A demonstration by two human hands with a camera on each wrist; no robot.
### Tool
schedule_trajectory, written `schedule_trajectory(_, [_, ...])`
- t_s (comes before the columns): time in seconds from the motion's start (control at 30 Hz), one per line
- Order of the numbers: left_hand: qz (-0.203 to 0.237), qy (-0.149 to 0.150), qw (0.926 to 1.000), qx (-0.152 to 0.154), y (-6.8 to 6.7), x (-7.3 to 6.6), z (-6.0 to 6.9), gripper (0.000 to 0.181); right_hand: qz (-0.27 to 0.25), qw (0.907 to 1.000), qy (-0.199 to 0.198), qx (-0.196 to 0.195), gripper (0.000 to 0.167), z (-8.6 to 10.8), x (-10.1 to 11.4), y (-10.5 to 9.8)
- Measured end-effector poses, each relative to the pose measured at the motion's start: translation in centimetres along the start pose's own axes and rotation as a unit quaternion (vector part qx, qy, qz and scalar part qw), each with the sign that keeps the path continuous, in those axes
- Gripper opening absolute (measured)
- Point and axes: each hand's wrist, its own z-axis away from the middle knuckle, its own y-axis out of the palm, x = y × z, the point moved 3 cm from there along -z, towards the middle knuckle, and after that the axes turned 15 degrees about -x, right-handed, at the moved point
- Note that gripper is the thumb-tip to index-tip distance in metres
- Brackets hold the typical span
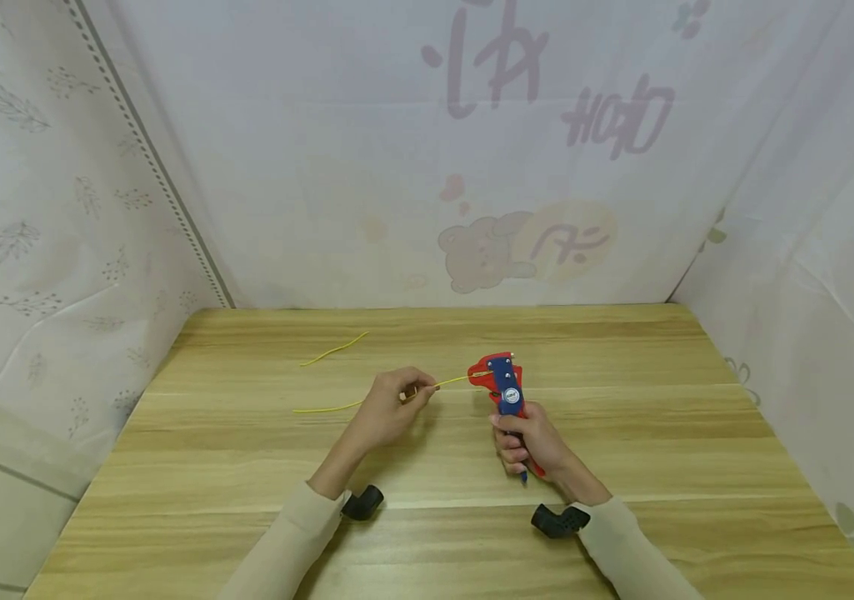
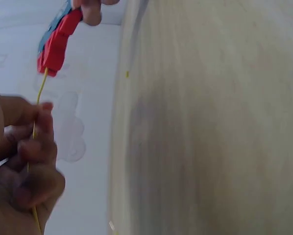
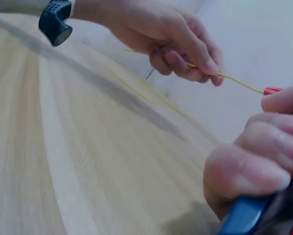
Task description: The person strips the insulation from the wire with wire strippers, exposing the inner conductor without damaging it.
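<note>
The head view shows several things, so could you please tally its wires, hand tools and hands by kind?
Yellow wires: 2 (held wire, loose wire)
Hand tools: 1 (red-and-blue tool)
Hands: 2 (left hand, right hand)
Total: 5

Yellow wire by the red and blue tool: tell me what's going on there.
A person's left grip pinches the yellow wire, while the right grip holds the tool by its handles. The wire runs to the tool's red nose; how far in it sits is hard to tell. A second wire lies apart on the table.
</note>
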Motion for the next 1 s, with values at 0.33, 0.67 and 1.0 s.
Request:
schedule_trajectory(0.33, [-0.018, -0.013, 0.9998, -0.005, -0.6, 0.3, 0.1, 0.010, -0.023, 0.9974, -0.005, 0.067, 0.014, -0.3, 0.0, -0.3])
schedule_trajectory(0.67, [-0.016, -0.016, 0.9997, -0.007, -1.1, 0.4, -0.1, 0.013, -0.021, 0.9947, -0.014, 0.100, 0.009, -0.3, 0.0, -0.5])
schedule_trajectory(1.0, [-0.031, -0.024, 0.9988, -0.029, -2.5, 0.6, -0.5, 0.013, -0.029, 0.9927, -0.019, 0.115, 0.010, -0.2, 0.0, -0.5])
